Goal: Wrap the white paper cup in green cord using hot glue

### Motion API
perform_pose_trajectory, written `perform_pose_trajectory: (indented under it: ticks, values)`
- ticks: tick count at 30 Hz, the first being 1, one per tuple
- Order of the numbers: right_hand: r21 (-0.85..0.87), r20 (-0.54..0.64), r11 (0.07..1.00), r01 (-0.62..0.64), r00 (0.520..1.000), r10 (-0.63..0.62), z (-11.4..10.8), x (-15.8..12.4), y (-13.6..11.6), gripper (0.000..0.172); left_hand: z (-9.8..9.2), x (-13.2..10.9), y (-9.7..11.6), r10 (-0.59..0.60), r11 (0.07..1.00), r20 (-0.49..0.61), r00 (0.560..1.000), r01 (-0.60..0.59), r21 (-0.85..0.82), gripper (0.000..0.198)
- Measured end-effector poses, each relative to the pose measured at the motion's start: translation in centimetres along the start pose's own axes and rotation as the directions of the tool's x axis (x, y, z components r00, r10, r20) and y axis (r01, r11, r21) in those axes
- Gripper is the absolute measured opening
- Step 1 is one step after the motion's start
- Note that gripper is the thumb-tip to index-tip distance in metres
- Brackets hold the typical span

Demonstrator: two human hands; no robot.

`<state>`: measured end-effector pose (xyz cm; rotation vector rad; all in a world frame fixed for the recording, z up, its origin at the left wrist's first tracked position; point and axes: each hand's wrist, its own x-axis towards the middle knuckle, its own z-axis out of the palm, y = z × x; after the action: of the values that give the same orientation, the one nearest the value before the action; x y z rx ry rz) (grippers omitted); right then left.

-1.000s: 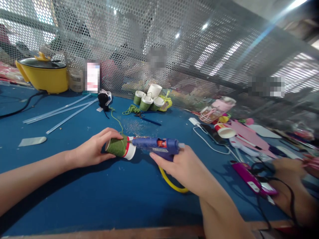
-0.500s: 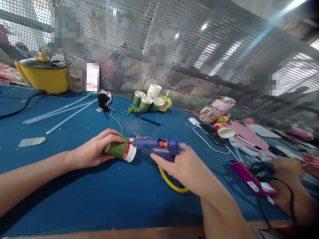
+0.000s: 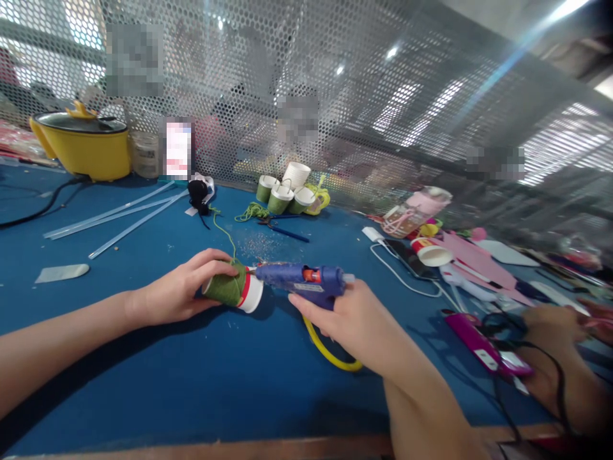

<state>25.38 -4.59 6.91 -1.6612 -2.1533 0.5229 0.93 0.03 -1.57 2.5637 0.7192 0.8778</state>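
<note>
My left hand [image 3: 184,287] is closed around a paper cup [image 3: 253,295] lying on its side. Green yarn [image 3: 225,289] wraps most of the cup; a red band and white end show at the right. From the cup a strand of yarn runs up toward a black yarn bundle [image 3: 198,191]. My right hand [image 3: 352,326] grips a blue hot glue gun [image 3: 297,280], its nozzle at the edge of the wound yarn by the red band. A clear glue stick [image 3: 349,279] pokes out of the gun's back. Whether the tip touches the yarn is hard to tell.
At the back stand several green-wrapped cups [image 3: 280,198], with pliers [image 3: 287,233] before them. Glue sticks [image 3: 119,211] and a yellow electric pot [image 3: 81,147] are left. A purple power strip [image 3: 479,345], cables and another person's arm [image 3: 550,338] occupy the right.
The glue gun's nozzle has shifted very slightly up and right along the cup's yarn edge. The left hand and cup stay nearly still.
</note>
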Motion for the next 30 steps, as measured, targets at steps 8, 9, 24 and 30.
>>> perform_pose_trajectory:
  ticks: [8,9,24,30]
  values:
    - [-0.014,-0.020,1.000,0.000,1.000,-0.001,0.20,0.39,-0.09,0.021,0.08,-0.09,0.03,0.031,0.999,0.008,0.999,-0.031,0.024,0.035]
    - [-0.012,-0.023,1.000,0.005,1.000,-0.005,0.19,0.39,-0.09,0.021,0.07,-0.09,0.02,0.027,0.999,0.007,1.000,-0.027,0.021,0.035]
    - [0.044,0.026,0.999,0.010,1.000,-0.011,0.28,-0.58,-0.03,0.016,-0.35,0.25,-0.11,-0.071,0.997,-0.030,0.997,0.070,-0.042,0.038]
    - [0.051,0.048,0.998,0.030,0.998,-0.032,0.10,-0.46,-0.16,0.016,-0.41,0.22,-0.03,-0.117,0.993,-0.013,0.993,0.116,-0.035,0.041]
